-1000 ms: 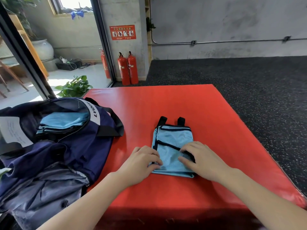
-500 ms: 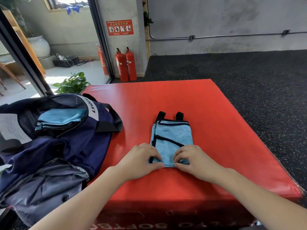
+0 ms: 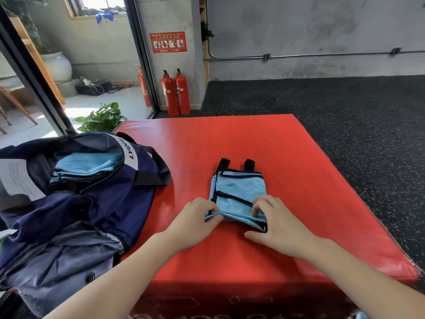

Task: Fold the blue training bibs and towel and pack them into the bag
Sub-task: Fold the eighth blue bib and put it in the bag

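Blue bib (image 3: 239, 192) lying folded small on the red mat (image 3: 299, 171), near the front edge, close enough to reach with both hands. Black straps pointing away, toward the far side. Near edge lifted a little off the mat.

Left hand (image 3: 195, 223) pinching the near left corner of the bib, fingers curled around the cloth. Right hand (image 3: 276, 223) holding the near right corner, fingers on top, thumb low by the mat. One grip on each corner, probably to keep the edge straight while folding it over, away from the body. Looks like one more fold to make the bib smaller.

Dark blue bag (image 3: 96, 203) sitting open on the left, just beside the mat, mouth facing up. More folded blue cloth (image 3: 87, 165) already inside. Placed close, likely so the folded bib can go straight in with a short move.

Cannot tell which piece inside is the towel.
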The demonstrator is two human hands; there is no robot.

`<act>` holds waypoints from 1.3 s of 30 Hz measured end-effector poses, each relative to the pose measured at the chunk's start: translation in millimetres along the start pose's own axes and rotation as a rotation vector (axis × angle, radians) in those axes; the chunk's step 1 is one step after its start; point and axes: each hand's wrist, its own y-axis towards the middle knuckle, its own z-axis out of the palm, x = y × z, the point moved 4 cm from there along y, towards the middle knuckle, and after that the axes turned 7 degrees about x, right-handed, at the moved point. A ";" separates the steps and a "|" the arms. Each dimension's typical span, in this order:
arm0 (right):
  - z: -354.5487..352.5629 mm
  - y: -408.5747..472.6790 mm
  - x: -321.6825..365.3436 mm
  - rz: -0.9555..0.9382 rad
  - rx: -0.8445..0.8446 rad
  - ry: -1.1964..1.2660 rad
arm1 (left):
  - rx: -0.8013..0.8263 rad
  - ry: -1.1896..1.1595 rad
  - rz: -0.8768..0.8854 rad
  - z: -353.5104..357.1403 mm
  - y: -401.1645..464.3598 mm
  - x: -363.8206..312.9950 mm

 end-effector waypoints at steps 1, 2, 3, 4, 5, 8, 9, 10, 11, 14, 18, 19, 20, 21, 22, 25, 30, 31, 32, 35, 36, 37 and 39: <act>-2.8 -1.1 -1.4 -0.002 -0.022 0.000 | -0.018 -0.016 0.029 -0.3 -0.5 -1.8; -6.4 -2.0 -2.3 -0.005 -0.040 0.022 | -0.040 -0.033 0.062 -1.1 -1.2 -4.4; -9.8 -2.6 -3.0 -0.001 -0.050 0.058 | -0.062 -0.054 0.091 -2.4 -2.1 -8.2; -13.5 -3.1 -2.9 0.009 -0.053 0.102 | -0.080 -0.075 0.109 -4.2 -3.1 -12.6; -16.9 -3.4 -3.7 0.026 -0.047 0.146 | -0.094 -0.103 0.112 -5.9 -3.6 -17.1; -26.4 -4.6 -8.2 0.058 -0.047 0.281 | -0.139 -0.222 0.071 -10.3 -4.9 -25.4; -29.1 -4.3 -10.2 0.061 -0.061 0.325 | -0.158 -0.251 0.061 -11.0 -4.7 -26.9; -31.8 -3.7 -12.4 0.065 -0.075 0.361 | -0.172 -0.273 0.047 -11.1 -4.4 -27.7; -33.6 -2.7 -14.5 0.074 -0.082 0.398 | -0.180 -0.295 0.030 -10.5 -3.1 -28.2; -34.4 2.0 -19.5 0.117 -0.086 0.491 | -0.184 -0.370 -0.054 -6.4 0.7 -24.5; -31.2 10.5 -26.2 0.168 -0.134 0.504 | -0.187 -0.360 -0.142 -2.7 5.2 -17.8; -30.3 13.4 -27.2 0.174 -0.149 0.502 | -0.197 -0.350 -0.158 -2.3 6.8 -16.0; -29.9 16.3 -27.8 0.176 -0.163 0.498 | -0.210 -0.341 -0.172 -2.3 8.3 -14.2; -29.8 19.6 -28.3 0.177 -0.177 0.493 | -0.224 -0.336 -0.185 -2.0 10.4 -12.0; -29.7 23.0 -29.1 0.177 -0.190 0.484 | -0.237 -0.332 -0.190 -2.2 11.8 -11.1; -27.9 33.4 -33.3 0.188 -0.217 0.444 | -0.273 -0.333 -0.196 -3.4 15.6 -10.4; -18.1 43.3 -38.2 0.179 -0.202 0.274 | -0.263 -0.178 -0.246 -3.0 21.6 -4.2; -16.4 44.4 -37.9 0.171 -0.196 0.243 | -0.257 -0.126 -0.251 -2.3 22.7 -3.1; -15.0 45.9 -37.8 0.162 -0.193 0.224 | -0.248 -0.088 -0.255 -1.6 23.6 -2.9; -14.4 50.2 -38.4 0.139 -0.211 0.208 | -0.246 0.004 -0.218 0.1 28.3 -5.5; -14.4 51.7 -39.2 0.133 -0.217 0.207 | -0.265 0.046 -0.159 0.3 30.9 -7.2; -14.3 52.9 -39.6 0.129 -0.219 0.208 | -0.281 0.084 -0.084 0.3 33.5 -10.0; -13.5 54.3 -40.2 0.131 -0.218 0.203 | -0.256 0.127 0.059 0.5 37.8 -20.0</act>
